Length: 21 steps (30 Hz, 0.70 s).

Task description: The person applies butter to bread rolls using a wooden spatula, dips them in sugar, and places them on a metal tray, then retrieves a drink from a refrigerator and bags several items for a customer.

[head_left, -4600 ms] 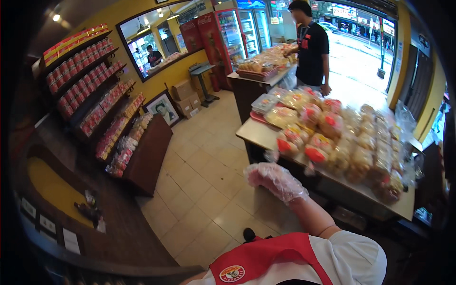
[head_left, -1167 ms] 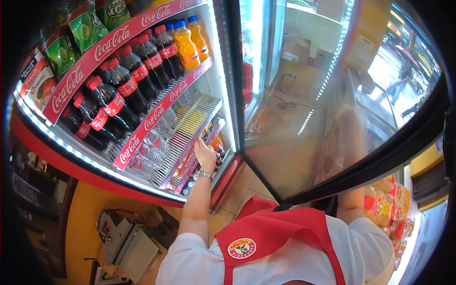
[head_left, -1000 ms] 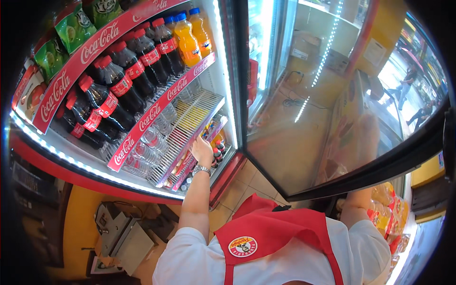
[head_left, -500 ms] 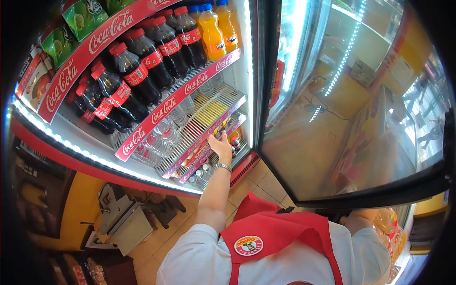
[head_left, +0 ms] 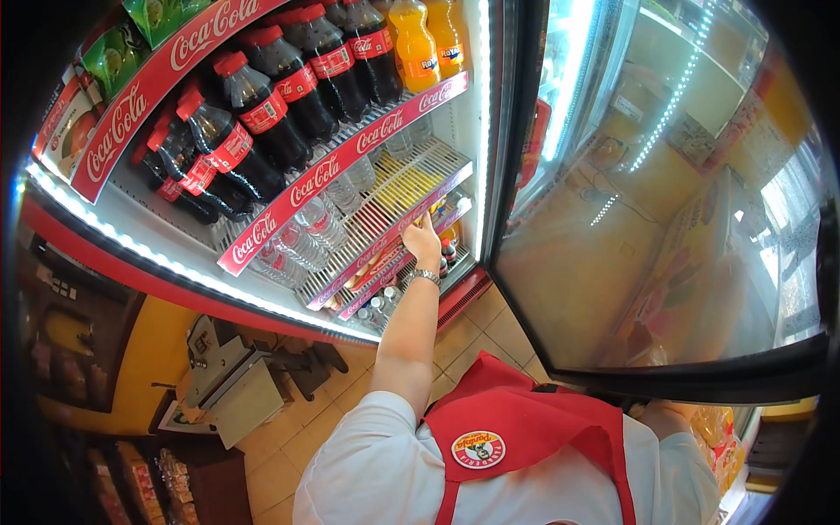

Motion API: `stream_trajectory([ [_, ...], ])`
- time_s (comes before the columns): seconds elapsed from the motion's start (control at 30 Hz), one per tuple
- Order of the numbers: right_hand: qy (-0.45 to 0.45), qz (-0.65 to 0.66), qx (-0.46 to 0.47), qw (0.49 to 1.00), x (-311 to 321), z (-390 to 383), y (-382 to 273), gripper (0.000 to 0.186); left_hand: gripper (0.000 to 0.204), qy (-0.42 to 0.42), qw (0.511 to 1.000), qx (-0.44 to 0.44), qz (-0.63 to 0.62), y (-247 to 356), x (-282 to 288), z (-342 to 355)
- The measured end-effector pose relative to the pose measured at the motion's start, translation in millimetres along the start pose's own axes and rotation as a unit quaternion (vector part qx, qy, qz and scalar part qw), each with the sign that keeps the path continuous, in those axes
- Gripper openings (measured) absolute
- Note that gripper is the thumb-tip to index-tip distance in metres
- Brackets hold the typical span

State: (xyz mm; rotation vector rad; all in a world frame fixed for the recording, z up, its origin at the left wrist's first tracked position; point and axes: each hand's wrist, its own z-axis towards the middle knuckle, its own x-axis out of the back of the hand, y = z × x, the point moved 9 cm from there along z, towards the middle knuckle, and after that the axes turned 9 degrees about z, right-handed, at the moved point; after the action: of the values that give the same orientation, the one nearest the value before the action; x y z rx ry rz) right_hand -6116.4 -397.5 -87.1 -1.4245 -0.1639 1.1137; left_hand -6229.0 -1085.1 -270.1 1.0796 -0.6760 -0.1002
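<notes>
Steady the left hand [head_left: 423, 241], its grip impossible to tell, at the fridge [head_left: 464, 295]'s lower wire shelf [head_left: 402, 197], keeping it clear of the bottles [head_left: 378, 306] in the fridge's bottom, the right hand being hidden.

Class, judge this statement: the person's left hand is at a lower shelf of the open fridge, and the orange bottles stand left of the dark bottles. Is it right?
Not quite: the head view shows the orange bottles standing right of the dark bottles. The left hand is indeed at a lower shelf.
</notes>
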Motion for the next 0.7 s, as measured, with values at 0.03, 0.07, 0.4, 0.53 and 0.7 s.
stream_trajectory([
  [0.03, -0.001, 0.001, -0.001, 1.0, 0, 1, 1, 0.019, 0.03, -0.035, 0.999, 0.037, 0.014, -5, -3, 2],
  [0.07, -0.001, 0.001, 0.0, 1.0, -1, -1, 1, 0.019, 0.034, -0.037, 0.998, 0.029, 0.051, -8, -5, 4],
  [0.4, 0.0, 0.004, -0.01, 1.0, 3, -1, 5, 0.02, 0.029, 0.016, 0.996, -0.082, 0.032, -34, 17, 16],
  [0.53, 0.004, -0.004, -0.01, 1.0, 9, -1, 5, 0.02, 0.035, -0.114, 0.993, 0.014, 0.018, -31, 14, 0],
  [0.7, -0.007, 0.005, -0.017, 1.0, 0, -3, 5, 0.02, 0.032, -0.047, 0.997, -0.053, 0.006, -29, 39, 4],
])
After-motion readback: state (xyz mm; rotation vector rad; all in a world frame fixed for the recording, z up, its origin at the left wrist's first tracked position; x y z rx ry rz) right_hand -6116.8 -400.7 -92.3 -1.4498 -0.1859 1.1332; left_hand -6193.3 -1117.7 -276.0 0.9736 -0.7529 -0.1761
